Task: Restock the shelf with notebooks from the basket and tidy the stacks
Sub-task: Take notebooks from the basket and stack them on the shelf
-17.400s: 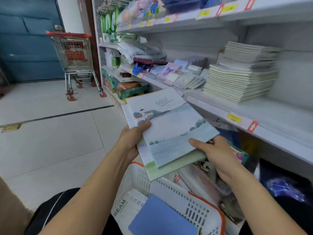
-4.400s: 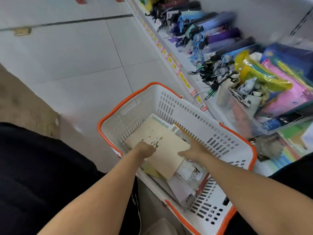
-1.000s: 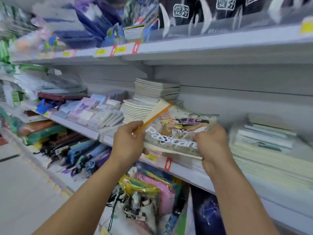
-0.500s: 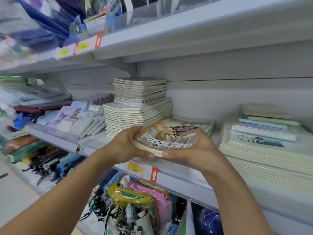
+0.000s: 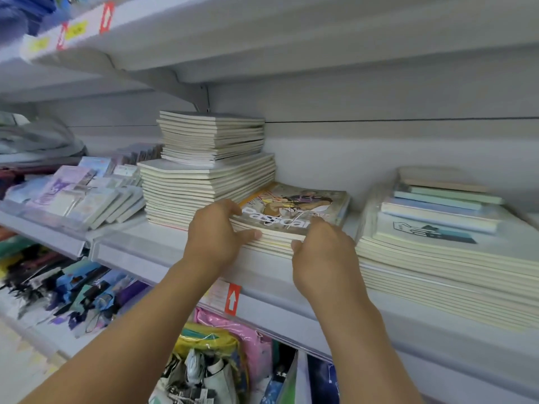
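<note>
A small pile of notebooks with an illustrated cover (image 5: 294, 209) lies on the grey shelf (image 5: 163, 252), between a tall cream stack (image 5: 210, 182) on its left and a wide low stack (image 5: 437, 258) on its right. My left hand (image 5: 217, 233) grips the pile's front left corner, fingers over the cover and thumb along the front edge. My right hand (image 5: 320, 247) holds the front right corner the same way. The basket is out of view.
Small packaged notepads (image 5: 81, 193) lean in a row at the left of the shelf. An upper shelf (image 5: 262, 39) overhangs closely. Below hang umbrellas (image 5: 73, 290) and colourful bags (image 5: 221, 345). A red price tag (image 5: 232, 298) sits on the shelf lip.
The pile I carried at chest height half a second ago now lies down on the shelf, pushed back beside the tall stack. Both hands still hold its front corners.
</note>
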The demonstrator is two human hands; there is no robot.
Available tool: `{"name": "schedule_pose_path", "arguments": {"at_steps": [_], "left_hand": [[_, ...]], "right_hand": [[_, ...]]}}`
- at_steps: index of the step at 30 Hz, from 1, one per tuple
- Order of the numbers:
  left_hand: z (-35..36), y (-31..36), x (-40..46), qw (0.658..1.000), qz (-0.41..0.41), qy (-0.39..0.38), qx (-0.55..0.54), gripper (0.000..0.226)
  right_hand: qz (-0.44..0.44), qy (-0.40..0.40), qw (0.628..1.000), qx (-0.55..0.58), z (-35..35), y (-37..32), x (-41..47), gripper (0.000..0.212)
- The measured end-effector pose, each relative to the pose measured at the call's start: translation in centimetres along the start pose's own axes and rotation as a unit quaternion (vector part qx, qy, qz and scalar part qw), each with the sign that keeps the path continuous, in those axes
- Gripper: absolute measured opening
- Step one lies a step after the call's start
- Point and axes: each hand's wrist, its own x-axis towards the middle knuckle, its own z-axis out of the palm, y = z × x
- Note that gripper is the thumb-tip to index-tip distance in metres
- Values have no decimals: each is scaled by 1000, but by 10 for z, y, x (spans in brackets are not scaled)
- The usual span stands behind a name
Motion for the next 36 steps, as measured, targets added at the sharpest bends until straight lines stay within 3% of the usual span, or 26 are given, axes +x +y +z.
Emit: {"name": "schedule_pose_path", "arguments": {"at_steps": [8,12,18,22,24,26,28,29,31,32,34,36], "left_hand": [[1,-9,2,996,64,-69,-1,31],[4,-5,7,990,75,-112,31,35],[-8,-4,-2,973,127,-186,46,47],[-43,-7,-16,969,164,-185,28,41],[-66,-22,-39,980,170,-105,-3,30],[-89,-49,-81,987,153,-13,-47,18],[-100,-92,-136,993,96,29,-64,10],[-100,-123,-171,997,36,21,-61,8],[-95,-190,-258,989,-138,-36,-37,8],[-91,-221,-306,969,-234,-76,-17,9],[-82,-262,-402,895,-414,-166,24,13],[-75,-275,-472,812,-522,-255,58,23]], "right_hand": [[-6,-26,999,-44,-2,-7,-8,41],[-4,-94,994,-52,4,-8,-8,53],[-15,-109,993,-42,-1,-3,-10,61],[-35,-28,998,-52,-15,-13,-26,59],[-115,93,988,-51,-19,-23,-42,47],[-243,156,954,75,-9,-43,-70,30],[-306,29,915,261,25,-65,-108,14],[-322,-80,897,292,55,-72,-129,10],[-335,-303,861,235,132,-73,-181,12],[-327,-403,835,181,173,-65,-209,15],[-294,-539,787,58,245,-28,-267,31],[-254,-598,755,-88,293,22,-311,78]]}}
